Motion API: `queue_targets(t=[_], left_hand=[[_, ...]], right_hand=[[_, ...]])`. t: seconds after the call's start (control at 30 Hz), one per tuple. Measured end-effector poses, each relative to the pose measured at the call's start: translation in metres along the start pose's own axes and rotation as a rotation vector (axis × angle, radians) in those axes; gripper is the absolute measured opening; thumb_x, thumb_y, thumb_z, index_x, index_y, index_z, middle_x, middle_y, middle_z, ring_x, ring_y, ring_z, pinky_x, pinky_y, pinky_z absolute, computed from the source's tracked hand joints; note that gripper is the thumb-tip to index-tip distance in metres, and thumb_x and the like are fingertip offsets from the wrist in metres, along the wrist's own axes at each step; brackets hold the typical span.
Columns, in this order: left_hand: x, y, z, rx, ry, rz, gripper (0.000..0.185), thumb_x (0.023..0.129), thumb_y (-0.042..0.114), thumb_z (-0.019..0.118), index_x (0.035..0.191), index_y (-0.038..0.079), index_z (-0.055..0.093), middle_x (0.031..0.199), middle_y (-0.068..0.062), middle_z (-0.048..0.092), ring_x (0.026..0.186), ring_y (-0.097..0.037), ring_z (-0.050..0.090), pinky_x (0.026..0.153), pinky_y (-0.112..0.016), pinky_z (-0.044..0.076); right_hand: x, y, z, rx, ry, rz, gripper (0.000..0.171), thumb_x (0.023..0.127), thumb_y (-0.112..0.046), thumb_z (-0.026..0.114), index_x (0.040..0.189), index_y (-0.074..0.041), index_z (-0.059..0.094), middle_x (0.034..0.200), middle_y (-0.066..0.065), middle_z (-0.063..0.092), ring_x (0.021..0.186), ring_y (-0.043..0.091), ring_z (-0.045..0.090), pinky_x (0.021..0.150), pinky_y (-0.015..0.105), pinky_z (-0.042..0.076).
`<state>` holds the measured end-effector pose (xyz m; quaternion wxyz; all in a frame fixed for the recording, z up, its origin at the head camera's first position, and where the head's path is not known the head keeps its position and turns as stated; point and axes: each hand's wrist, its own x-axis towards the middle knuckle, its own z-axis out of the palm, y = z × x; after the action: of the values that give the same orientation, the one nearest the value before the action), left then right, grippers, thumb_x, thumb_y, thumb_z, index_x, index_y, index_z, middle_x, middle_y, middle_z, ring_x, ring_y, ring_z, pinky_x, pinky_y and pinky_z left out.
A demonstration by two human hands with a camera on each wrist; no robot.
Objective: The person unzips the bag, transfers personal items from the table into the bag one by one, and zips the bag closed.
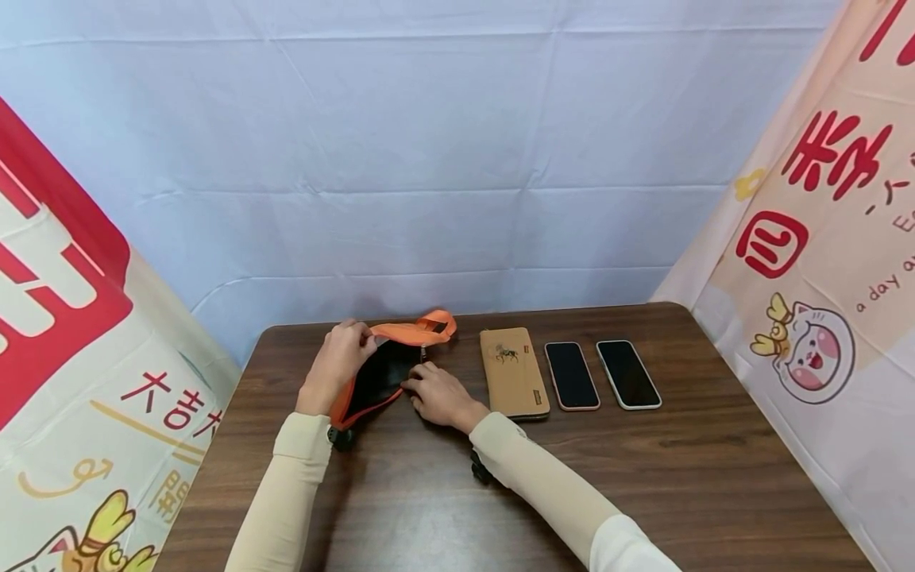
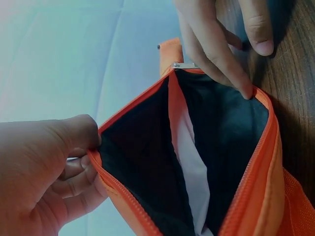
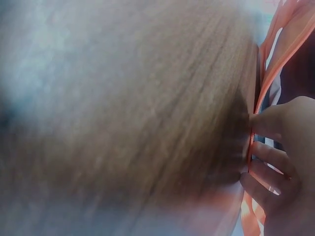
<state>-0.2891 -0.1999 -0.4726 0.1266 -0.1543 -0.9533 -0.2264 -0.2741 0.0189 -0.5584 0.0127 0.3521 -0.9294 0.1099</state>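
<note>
An orange zip pouch with a dark lining stands on the table with its mouth spread wide. At its left side, my left hand pinches the zipped rim between thumb and fingers. My right hand is at the opposite rim, its fingertips touching the inner edge near the zip pull. In the left wrist view the right thumb stands apart from those fingers. A white strip shows inside the pouch. From the right wrist, the right fingers lie against the orange edge.
Right of the pouch, a tan wallet lies on the brown wooden table. Beside it are two phones with dark screens, one with a pinkish edge and one with a white edge. A pale cloth hangs behind the table.
</note>
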Motion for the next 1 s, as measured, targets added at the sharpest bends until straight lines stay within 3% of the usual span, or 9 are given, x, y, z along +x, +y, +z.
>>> queue_targets(t=[0.5,0.73,1.0], left_hand=[[-0.001,0.0,0.003,0.007,-0.011,-0.008,0.011,0.101,0.005,0.066,0.097,0.001,0.074,0.098,-0.015,0.068,0.074,-0.022,0.063,0.07,-0.039,0.059],[-0.001,0.0,0.004,-0.004,-0.009,-0.001,0.01,0.1,0.004,0.066,0.095,0.0,0.074,0.095,-0.014,0.067,0.072,-0.02,0.06,0.066,-0.036,0.055],[-0.002,0.0,0.005,-0.013,-0.013,0.005,0.01,0.1,0.003,0.066,0.094,0.0,0.074,0.093,-0.014,0.066,0.072,-0.02,0.059,0.066,-0.036,0.055]], right_hand=[[-0.005,0.003,-0.011,0.064,0.057,-0.058,0.029,0.108,-0.021,0.064,0.136,-0.015,0.072,0.136,0.004,0.065,0.125,0.021,0.06,0.106,0.037,0.054],[-0.009,0.009,-0.021,0.08,0.066,-0.029,0.031,0.109,-0.02,0.063,0.138,-0.012,0.071,0.14,0.005,0.065,0.13,0.023,0.06,0.108,0.039,0.055],[-0.017,0.022,-0.036,0.092,0.117,0.005,0.03,0.108,-0.019,0.065,0.135,-0.009,0.072,0.14,0.008,0.065,0.125,0.026,0.063,0.101,0.043,0.057]])
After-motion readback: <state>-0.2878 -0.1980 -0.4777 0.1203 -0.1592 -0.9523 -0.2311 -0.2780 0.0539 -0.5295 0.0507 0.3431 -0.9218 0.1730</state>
